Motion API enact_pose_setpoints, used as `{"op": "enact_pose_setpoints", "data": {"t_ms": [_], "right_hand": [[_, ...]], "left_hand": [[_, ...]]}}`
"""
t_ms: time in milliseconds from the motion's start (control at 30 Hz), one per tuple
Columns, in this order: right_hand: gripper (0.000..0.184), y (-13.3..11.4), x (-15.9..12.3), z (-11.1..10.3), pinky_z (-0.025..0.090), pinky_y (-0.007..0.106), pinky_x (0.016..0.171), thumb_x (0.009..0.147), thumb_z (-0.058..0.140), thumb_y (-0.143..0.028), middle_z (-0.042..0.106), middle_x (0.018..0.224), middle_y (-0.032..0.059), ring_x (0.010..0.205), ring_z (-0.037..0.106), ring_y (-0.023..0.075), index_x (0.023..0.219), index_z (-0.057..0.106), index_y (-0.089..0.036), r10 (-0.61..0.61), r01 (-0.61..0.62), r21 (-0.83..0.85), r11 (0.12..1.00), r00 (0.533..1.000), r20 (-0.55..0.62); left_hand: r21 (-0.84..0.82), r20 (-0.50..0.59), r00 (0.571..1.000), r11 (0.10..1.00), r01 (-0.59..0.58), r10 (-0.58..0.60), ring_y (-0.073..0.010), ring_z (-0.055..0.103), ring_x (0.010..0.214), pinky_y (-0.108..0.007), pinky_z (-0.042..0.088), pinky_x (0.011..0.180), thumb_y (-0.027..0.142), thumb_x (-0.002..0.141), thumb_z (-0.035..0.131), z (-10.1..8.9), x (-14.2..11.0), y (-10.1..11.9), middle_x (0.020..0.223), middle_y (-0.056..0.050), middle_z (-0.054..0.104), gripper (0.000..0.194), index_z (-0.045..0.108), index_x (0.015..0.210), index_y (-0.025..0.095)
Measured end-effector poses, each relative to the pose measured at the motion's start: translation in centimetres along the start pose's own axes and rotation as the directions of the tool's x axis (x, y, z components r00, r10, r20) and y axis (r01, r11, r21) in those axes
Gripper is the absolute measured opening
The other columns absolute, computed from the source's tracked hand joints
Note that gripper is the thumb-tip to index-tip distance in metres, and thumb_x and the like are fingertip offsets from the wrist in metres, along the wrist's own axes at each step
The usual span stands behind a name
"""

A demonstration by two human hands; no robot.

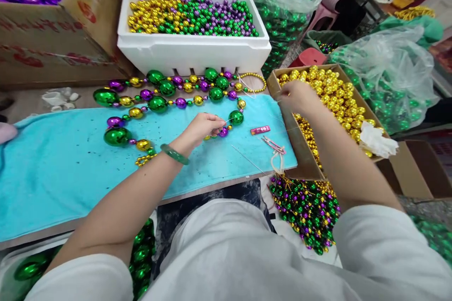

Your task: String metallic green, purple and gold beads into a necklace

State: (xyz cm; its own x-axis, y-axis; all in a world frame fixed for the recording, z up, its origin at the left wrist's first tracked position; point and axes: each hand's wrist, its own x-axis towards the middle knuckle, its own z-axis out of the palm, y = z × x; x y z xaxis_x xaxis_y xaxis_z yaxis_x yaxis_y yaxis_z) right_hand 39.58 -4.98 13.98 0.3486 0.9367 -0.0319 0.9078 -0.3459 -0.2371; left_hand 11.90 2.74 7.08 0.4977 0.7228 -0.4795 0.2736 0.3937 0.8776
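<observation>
My left hand (212, 124), with a green bangle (174, 154) on its wrist, is closed in a pinch on the pale string of a bead strand. A large green bead (236, 117) and a purple bead (222, 132) sit right at its fingertips. My right hand (298, 96) is raised over the edge of the box of gold beads, its fingers pinched together on a thin thread that is only faintly visible. The strand (157, 104) of green, purple and gold beads lies in rows on the blue towel (70, 164).
A white foam box (194, 49) holds small mixed beads at the back. Gold beads fill a cardboard box (310, 169) at the right. Pink-handled pliers (274, 145), a small red packet (260, 130) and a long needle (247, 158) lie on the towel. Finished-looking strands (305, 211) hang near my lap.
</observation>
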Motion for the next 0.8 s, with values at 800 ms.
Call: {"op": "enact_pose_setpoints", "data": {"t_ms": [800], "right_hand": [[0.023,3.1,-12.1,12.4,0.043,0.035,0.086,0.088,0.057,-0.027,0.064,0.107,0.0161,0.103,0.057,0.0286,0.105,0.063,-0.013,0.21,-0.199,-0.075,0.977,0.955,0.211]], "left_hand": [[-0.134,0.034,0.995,0.987,0.093,-0.089,-0.0069,0.052,0.051,-0.018,0.042,0.047,0.011,0.066,0.077,-1.1,-0.3,0.9,0.063,-0.003,0.063,0.007,0.07,0.069,0.01]]}}
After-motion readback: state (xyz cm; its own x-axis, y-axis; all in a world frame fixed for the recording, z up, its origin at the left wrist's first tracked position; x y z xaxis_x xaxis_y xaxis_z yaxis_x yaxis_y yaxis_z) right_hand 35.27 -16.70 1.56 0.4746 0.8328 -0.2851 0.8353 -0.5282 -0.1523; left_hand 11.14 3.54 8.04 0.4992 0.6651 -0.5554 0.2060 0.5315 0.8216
